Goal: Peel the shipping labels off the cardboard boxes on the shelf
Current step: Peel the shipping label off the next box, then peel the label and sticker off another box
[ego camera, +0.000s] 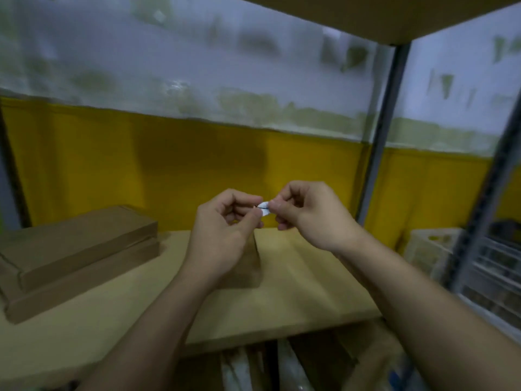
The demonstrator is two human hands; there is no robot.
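Observation:
A small crumpled white label (264,208) hangs in the air above the shelf, pinched from both sides. My left hand (225,232) pinches its left end between thumb and forefinger. My right hand (307,215) pinches its right end the same way, with the other fingers curled. Two flat cardboard boxes (76,249) lie stacked on the left of the wooden shelf board (296,289); no label shows on their visible faces. A small brown cardboard piece (249,266) stands on the shelf below my left hand, partly hidden by it.
A grey metal upright (386,131) rises at the right of the shelf, with a second one (485,198) nearer me. A pale plastic crate (431,246) and stacked trays sit at the far right. Another shelf board is overhead. Boxes fill the level below.

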